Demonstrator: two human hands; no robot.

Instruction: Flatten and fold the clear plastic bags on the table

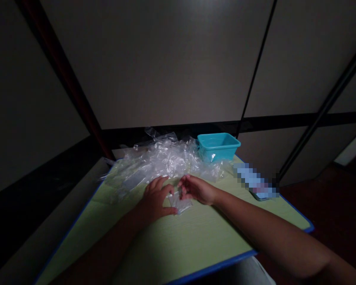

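Note:
A small folded clear plastic bag (181,204) lies on the table between my two hands. My left hand (156,199) is at its left side, the thumb tip touching its lower corner and the other fingers curved and spread apart. From the right, my right hand (200,190) reaches over the bag's upper edge with loosely curled fingers; nothing can be made out in its grasp. Just beyond both hands spreads a loose heap of crinkled clear plastic bags (163,156).
A turquoise plastic basket (218,147) stands at the back right, against the heap. At the right edge lies a phone-like flat object (256,182), partly blurred out. The pale green table (166,245) has a blue rim and backs onto wardrobe-like panels (166,67).

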